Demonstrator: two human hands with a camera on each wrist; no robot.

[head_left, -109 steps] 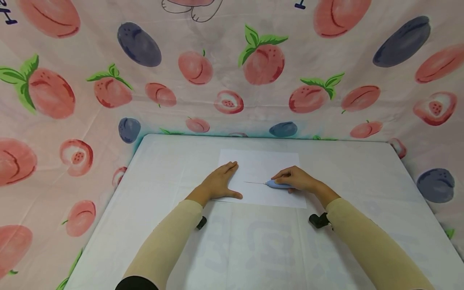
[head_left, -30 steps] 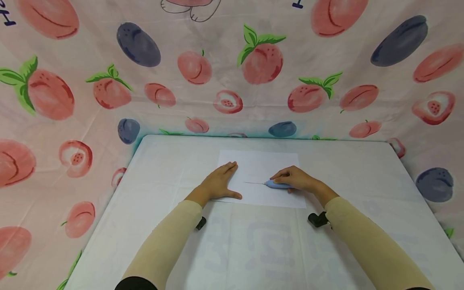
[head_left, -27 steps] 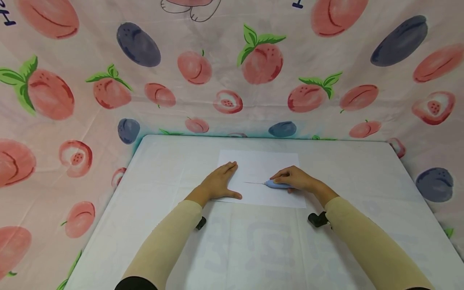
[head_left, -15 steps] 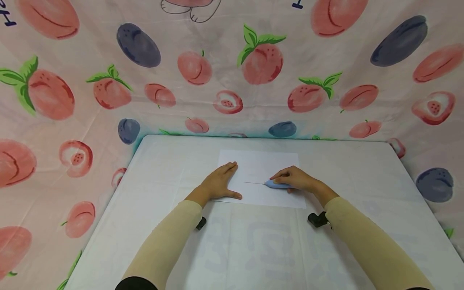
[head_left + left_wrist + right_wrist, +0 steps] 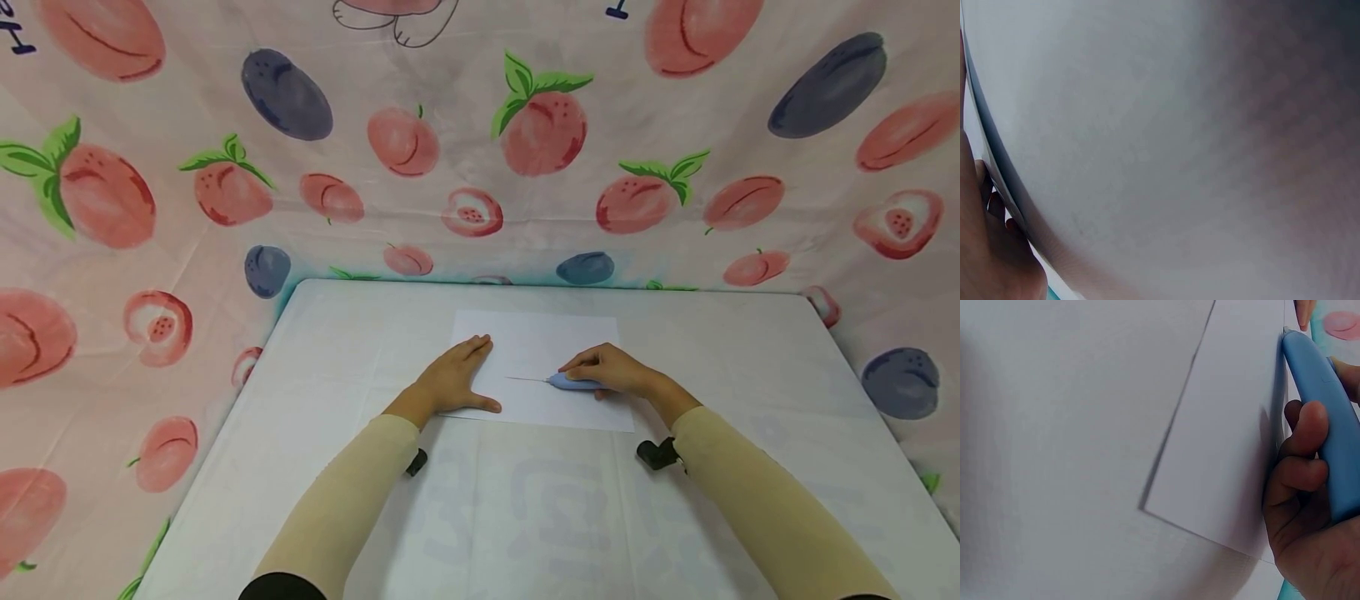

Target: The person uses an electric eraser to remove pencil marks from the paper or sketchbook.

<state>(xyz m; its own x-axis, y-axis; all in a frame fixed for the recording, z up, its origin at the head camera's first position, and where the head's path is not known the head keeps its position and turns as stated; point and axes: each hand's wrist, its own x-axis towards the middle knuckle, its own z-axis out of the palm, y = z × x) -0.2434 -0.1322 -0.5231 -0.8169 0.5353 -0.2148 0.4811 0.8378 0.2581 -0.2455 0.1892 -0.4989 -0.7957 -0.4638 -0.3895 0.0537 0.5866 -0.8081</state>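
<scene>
The right hand (image 5: 613, 369) pinches the tool (image 5: 575, 382), its tip meeting a line (image 5: 525, 379) on the paper (image 5: 536, 346). The left hand (image 5: 453, 379) rests on the paper, fingers together, thumb spread. If that hand slips, the paper could slide and spoil the line.

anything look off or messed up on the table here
Nothing plainly stands out: the left hand rests on the white paper and the right hand holds the blue tool. A thin line runs from its tip; drawn or cut, I can't tell.
</scene>
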